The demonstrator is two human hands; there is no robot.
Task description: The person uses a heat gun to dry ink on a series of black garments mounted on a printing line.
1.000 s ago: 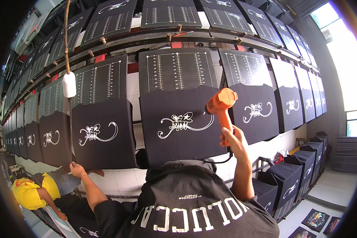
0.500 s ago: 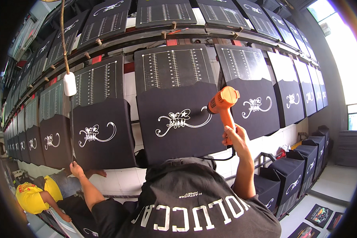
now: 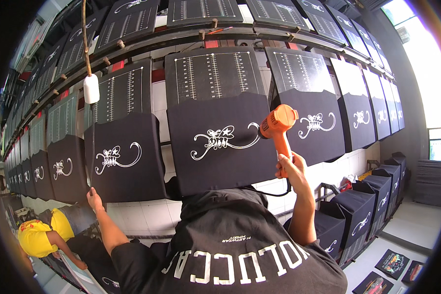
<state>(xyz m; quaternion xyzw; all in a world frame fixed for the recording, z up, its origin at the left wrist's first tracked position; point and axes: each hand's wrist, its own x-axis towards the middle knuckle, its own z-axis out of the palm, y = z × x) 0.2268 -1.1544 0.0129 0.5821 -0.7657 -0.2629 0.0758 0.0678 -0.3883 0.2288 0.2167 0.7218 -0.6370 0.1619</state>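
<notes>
My right hand (image 3: 294, 167) is wrapped round the handle of an orange heat gun (image 3: 280, 122). Its dark nozzle points left over the right end of a white line design (image 3: 218, 142) on the dark shirt (image 3: 220, 171) in front of me. That shirt is stretched over a black printing board (image 3: 213, 73) marked with white scales. At the far left, my left hand (image 3: 95, 200) is closed on a thin dark cord (image 3: 92, 152), beside the neighbouring shirt (image 3: 117, 183). The cord runs up to a white plug connector (image 3: 91, 89) hanging from a brown cable.
Boards with similar printed shirts stand in rows left, right and behind a dark rail (image 3: 181, 39). More covered boards (image 3: 348, 218) are at lower right. A person in a yellow shirt (image 3: 36, 238) bends at lower left. Printed dark sheets (image 3: 393, 264) lie at bottom right.
The boards, shirts and white connector sit slightly higher in view. The heat gun has moved slightly left to right against the shirt, still in my right hand. My left hand keeps the cord.
</notes>
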